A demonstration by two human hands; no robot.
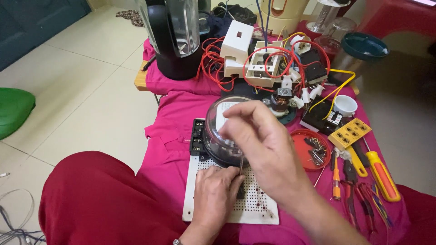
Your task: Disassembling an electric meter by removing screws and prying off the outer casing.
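At the surface's near edge, the left hand [215, 190] presses the stiff white perforated board [254, 206] flat while the right hand [261, 140] pinches a thin, light screwdriver [241, 164], best gripped high on its handle.

A white perforated plastic board [259, 206] lies near on the pink-clothed table [170, 131]. On its far part sits a round clear-domed meter [218, 136], with a black terminal block [197, 136] at its left. The left hand [217, 193] rests on the board; the right hand [261, 140] is above the meter, holding a thin metal tool [241, 163] down to the board. Right of the board lies a red round lid of screws [313, 149], and further right a yellow-handled screwdriver [381, 174]. At the far left stands a black blender with clear jug [175, 38].
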